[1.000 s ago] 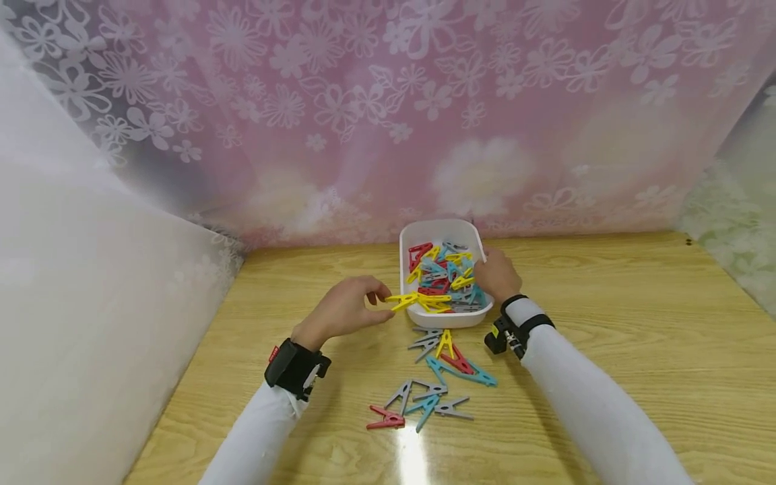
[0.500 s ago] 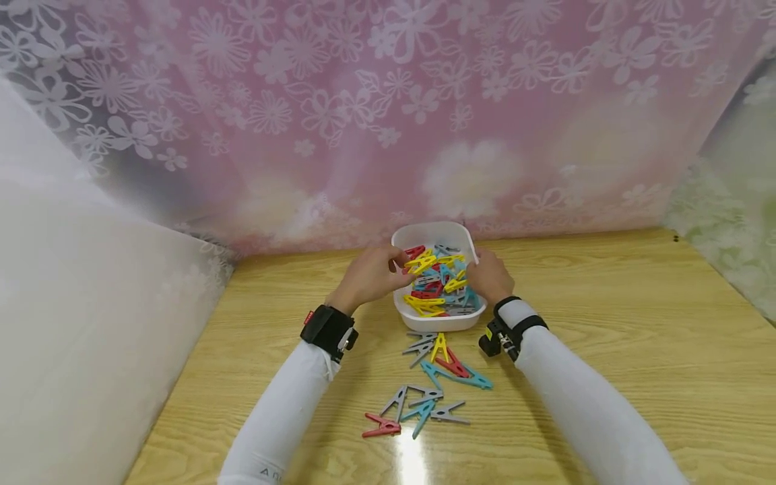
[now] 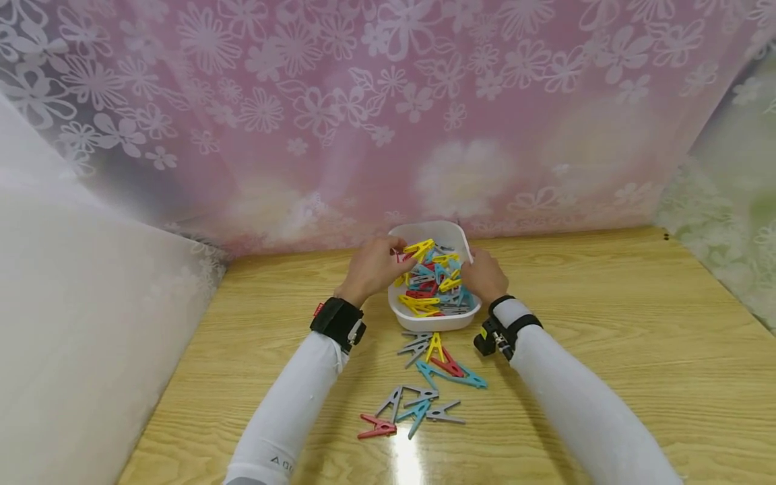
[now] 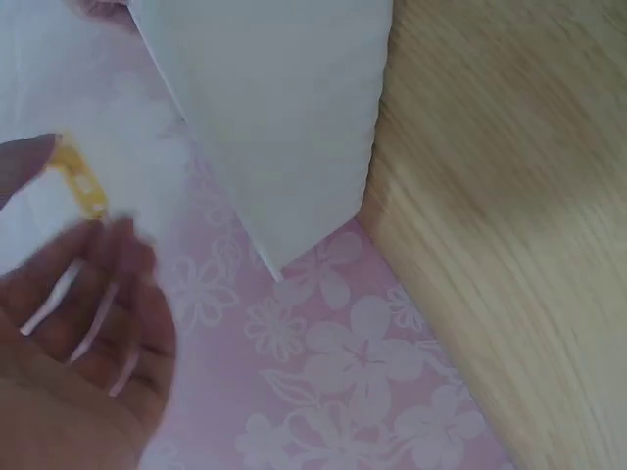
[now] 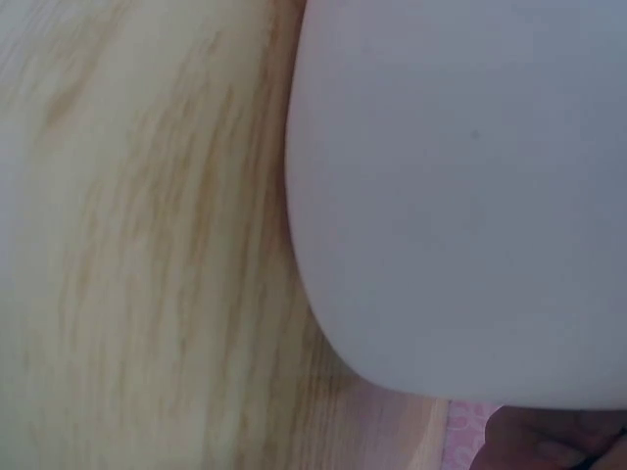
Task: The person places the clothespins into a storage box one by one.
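My left hand (image 3: 372, 269) reaches over the left rim of a white plastic container (image 3: 433, 325). Thumb and fingertips pinch a yellow clothespin (image 3: 419, 248) above the back left of the pile inside. In the left wrist view that same clothespin (image 4: 78, 176) shows between thumb and fingers, the other fingers bent loosely. On the opposite side, my right hand (image 3: 485, 275) grips the container's right rim; some of its fingers are hidden. The right wrist view is mostly filled by the container's outer wall (image 5: 460, 196). Red, yellow, blue and grey clothespins (image 3: 427, 277) lie mixed in the container.
In front of the container, several loose clothespins lie on the wooden table (image 3: 273, 404): a yellow one (image 3: 434, 347), a red one (image 3: 378, 427), and blue (image 3: 415, 416) and grey ones. A pink flowered cloth (image 3: 339, 135) hangs close behind the container.
My left hand has moved back and right, from the container's front left corner to over its back left part, with a yellow clothespin in its fingers. My right hand keeps its grip on the rim.
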`<action>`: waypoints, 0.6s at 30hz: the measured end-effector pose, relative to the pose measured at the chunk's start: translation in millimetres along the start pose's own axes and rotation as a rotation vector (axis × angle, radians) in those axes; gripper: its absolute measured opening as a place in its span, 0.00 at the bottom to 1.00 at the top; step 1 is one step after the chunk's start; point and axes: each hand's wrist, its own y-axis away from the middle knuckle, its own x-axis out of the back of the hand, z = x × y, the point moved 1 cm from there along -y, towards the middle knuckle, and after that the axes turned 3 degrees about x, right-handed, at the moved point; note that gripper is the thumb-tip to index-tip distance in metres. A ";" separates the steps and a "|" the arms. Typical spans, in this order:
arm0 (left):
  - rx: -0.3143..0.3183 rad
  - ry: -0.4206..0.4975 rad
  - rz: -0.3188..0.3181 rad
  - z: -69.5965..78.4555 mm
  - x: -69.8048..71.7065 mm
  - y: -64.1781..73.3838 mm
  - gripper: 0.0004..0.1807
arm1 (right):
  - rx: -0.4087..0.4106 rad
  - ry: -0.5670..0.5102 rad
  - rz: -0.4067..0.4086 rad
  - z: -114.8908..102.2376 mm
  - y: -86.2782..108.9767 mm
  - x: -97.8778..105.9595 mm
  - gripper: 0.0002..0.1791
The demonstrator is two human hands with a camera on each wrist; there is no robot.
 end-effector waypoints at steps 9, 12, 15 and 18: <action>0.021 -0.037 0.037 -16.5 -2.8 8.4 0.36 | 0.000 0.004 -0.017 -2.6 0.6 1.6 0.28; 0.014 -0.023 0.033 -21.2 -3.7 12.2 0.33 | 0.001 0.011 -0.017 -2.9 0.9 1.8 0.28; 0.019 -0.012 0.033 -25.3 -4.4 16.1 0.31 | 0.004 0.017 -0.010 -2.8 0.8 1.2 0.28; 0.011 -0.013 0.047 -29.3 -4.5 20.9 0.28 | 0.010 0.026 -0.001 -2.6 0.3 1.6 0.28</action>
